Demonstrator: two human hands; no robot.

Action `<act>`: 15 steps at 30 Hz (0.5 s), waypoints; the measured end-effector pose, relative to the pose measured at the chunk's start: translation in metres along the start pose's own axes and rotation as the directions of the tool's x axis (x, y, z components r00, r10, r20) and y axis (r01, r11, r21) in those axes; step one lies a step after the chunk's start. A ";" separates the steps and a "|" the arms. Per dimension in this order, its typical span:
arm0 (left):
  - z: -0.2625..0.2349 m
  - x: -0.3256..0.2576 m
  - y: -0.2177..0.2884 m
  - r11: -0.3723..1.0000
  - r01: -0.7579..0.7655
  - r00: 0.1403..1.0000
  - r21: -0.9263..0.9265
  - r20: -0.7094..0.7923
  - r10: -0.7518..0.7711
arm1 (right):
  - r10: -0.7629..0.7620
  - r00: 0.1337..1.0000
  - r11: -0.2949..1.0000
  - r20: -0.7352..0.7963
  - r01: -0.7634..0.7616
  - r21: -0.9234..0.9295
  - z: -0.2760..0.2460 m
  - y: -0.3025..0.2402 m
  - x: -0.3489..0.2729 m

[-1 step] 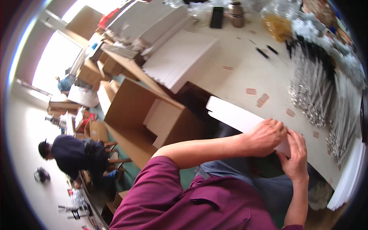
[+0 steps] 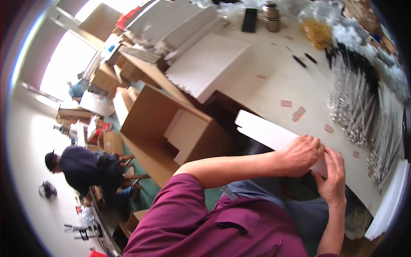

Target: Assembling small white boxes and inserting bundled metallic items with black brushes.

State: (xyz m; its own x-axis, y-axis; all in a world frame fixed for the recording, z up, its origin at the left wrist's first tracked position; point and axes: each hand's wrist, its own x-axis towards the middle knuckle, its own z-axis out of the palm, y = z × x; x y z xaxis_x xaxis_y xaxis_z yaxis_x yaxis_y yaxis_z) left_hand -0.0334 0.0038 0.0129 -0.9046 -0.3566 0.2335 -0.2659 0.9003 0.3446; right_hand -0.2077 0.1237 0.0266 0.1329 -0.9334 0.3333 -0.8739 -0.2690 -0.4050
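Note:
A long, narrow white carton (image 2: 266, 132) with a notched flap at its far-left end lies slantwise over the table's near edge. My left hand (image 2: 301, 156) is closed over the carton near its right end, knuckles up. My right hand (image 2: 332, 176) pinches that right end, thumb below and fingers on top. The fingertips of both hands nearly meet, and they hide the end of the carton between them.
An open brown cardboard box (image 2: 150, 115) stands left of the table (image 2: 274, 55). Stacked white flat cartons (image 2: 209, 64) lie at the back left. Bundles of clear-and-black thin rods (image 2: 353, 98) line the right side, near small labels (image 2: 299, 114), a phone (image 2: 249, 20) and a flask (image 2: 272, 17). A person (image 2: 87, 169) bends at far left.
The whole view has shifted slightly, so the table and boxes sit a little farther right and lower. Both hands keep the same hold on the carton.

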 end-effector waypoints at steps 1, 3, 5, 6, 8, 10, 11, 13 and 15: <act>0.000 -0.002 0.001 0.999 0.032 0.999 -0.009 -0.029 -0.032 | -0.016 1.000 1.000 -0.010 0.016 -0.001 0.001 0.001 0.001; -0.003 -0.008 -0.001 0.995 0.097 0.993 0.006 -0.063 -0.096 | 0.035 0.998 0.999 -0.045 -0.035 -0.016 0.001 0.004 0.001; -0.004 -0.011 -0.004 0.996 0.093 0.986 0.006 -0.139 -0.091 | 0.058 0.996 0.998 -0.062 -0.059 -0.003 0.004 0.010 0.000; -0.002 -0.014 -0.005 0.993 0.120 0.983 0.024 -0.144 -0.115 | 0.054 0.997 0.999 -0.050 -0.054 0.004 0.007 0.014 0.002; -0.003 -0.017 -0.006 0.988 0.095 0.987 0.124 -0.140 -0.078 | 0.031 0.999 0.999 -0.042 -0.030 0.021 0.011 0.016 0.007; -0.003 -0.022 -0.007 0.979 0.121 0.984 0.162 -0.152 -0.096 | -0.023 0.999 1.000 -0.025 0.024 0.017 0.013 0.017 0.012; -0.002 -0.024 -0.008 0.982 0.133 0.980 0.135 -0.164 -0.111 | -0.039 0.999 0.999 -0.025 0.040 0.025 0.013 0.017 0.014; -0.003 -0.025 -0.008 0.983 0.152 0.973 0.107 -0.192 -0.129 | -0.057 0.998 0.998 -0.021 0.058 0.013 0.014 0.017 0.017; 0.000 -0.024 -0.009 0.979 0.164 0.974 0.122 -0.177 -0.142 | -0.065 0.998 0.998 -0.027 0.065 0.004 0.018 0.019 0.015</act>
State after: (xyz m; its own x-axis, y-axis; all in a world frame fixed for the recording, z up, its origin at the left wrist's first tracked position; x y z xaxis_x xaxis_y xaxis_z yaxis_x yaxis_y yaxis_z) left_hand -0.0096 0.0040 0.0043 -0.7845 -0.5190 0.3395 -0.4497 0.8530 0.2648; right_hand -0.2137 0.1000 0.0082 0.1766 -0.9071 0.3820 -0.8617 -0.3301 -0.3854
